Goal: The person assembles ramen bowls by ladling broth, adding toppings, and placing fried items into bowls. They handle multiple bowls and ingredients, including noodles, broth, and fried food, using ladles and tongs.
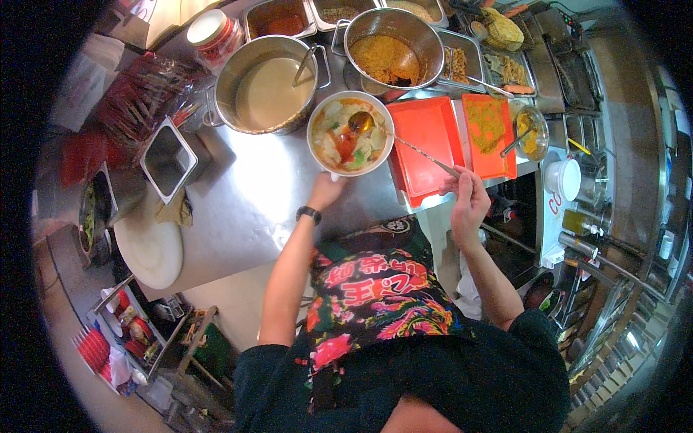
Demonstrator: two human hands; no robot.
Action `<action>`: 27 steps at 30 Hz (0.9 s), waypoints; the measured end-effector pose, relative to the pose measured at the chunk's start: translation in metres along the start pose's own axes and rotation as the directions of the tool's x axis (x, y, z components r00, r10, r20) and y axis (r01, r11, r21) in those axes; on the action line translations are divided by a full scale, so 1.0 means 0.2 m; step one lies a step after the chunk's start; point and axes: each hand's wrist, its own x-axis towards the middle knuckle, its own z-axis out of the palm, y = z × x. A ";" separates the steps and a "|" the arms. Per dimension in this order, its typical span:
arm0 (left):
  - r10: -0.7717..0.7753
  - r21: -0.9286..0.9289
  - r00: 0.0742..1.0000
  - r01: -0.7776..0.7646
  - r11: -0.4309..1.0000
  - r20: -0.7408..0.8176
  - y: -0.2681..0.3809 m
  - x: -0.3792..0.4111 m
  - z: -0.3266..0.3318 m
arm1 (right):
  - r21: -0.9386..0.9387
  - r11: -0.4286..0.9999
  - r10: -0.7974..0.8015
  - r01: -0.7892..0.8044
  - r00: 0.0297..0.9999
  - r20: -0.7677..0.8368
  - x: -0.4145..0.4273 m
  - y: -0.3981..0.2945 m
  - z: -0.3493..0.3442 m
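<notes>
My left hand grips the near rim of a white bowl that holds food in broth with a patch of red sauce. In my right hand is the long handle of a metal ladle; its round bowl, with amber liquid in it, is over the food. Behind and left of the white bowl stands a steel pot of pale, creamy liquid, with another ladle resting in it. Behind and right, a second steel pot holds an orange-brown mixture. An orange-red tray lies under the ladle's handle.
A second tray with yellow paste and a glass bowl are to the right. An empty steel container and a round white board stand left. Steel food pans line the back. A lidded jar stands back left.
</notes>
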 end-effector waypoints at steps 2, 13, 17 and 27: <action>-0.061 0.012 0.998 0.060 0.998 0.036 0.01 0.01 0.00 | 0.248 0.942 0.242 -0.226 0.969 -0.037 0.05 0.16 -0.02; -0.037 -0.009 0.999 0.037 0.999 0.020 -0.03 0.00 0.01 | 0.399 0.913 0.138 -0.082 0.984 -0.114 0.45 -0.19 -0.06; -0.259 0.055 0.959 0.255 0.965 0.115 0.06 0.02 0.01 | -0.085 0.921 -0.378 0.380 0.925 0.042 0.79 -0.02 0.02; -0.013 0.152 0.995 0.028 0.988 -0.100 -0.36 0.09 0.09 | -0.100 0.964 -0.242 0.248 0.968 0.063 1.04 0.22 0.30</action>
